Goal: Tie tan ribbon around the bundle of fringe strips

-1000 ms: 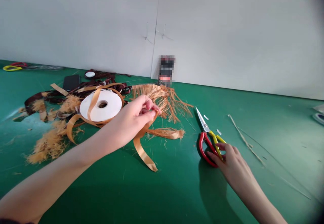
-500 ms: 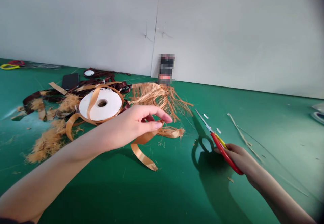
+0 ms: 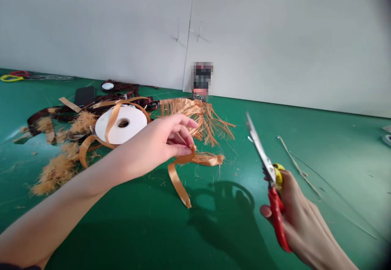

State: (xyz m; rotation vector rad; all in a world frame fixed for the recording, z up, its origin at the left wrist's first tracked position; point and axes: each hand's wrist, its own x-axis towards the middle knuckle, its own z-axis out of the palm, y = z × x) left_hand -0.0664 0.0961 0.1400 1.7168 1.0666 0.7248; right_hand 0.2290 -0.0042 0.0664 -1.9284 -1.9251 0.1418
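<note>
My left hand (image 3: 171,141) pinches a strip of golden-brown satin ribbon (image 3: 179,184) between thumb and fingers; its loose end curls down toward the table. My right hand (image 3: 301,213) is closed round the red and yellow handles of a pair of scissors (image 3: 259,145), raised above the table with the blades pointing up and away. Behind my left forearm lies a white ribbon spool (image 3: 122,125) with ribbon looped over it. Just past my left fingers are a frayed ribbon piece (image 3: 210,159) and a fringed bundle of tan strands (image 3: 192,115).
Tan fluff (image 3: 58,172) and dark brown ribbon (image 3: 38,119) lie in a heap at left, by a black flat object (image 3: 84,96). More scissors (image 3: 15,76) are at the far left. A thin pale cord (image 3: 295,164) lies at right. A white wall (image 3: 275,38) stands behind.
My right hand has lifted the scissors off the table area and turned them more upright. My left fingers have shifted slightly on the ribbon, whose hanging end has swung a little right.
</note>
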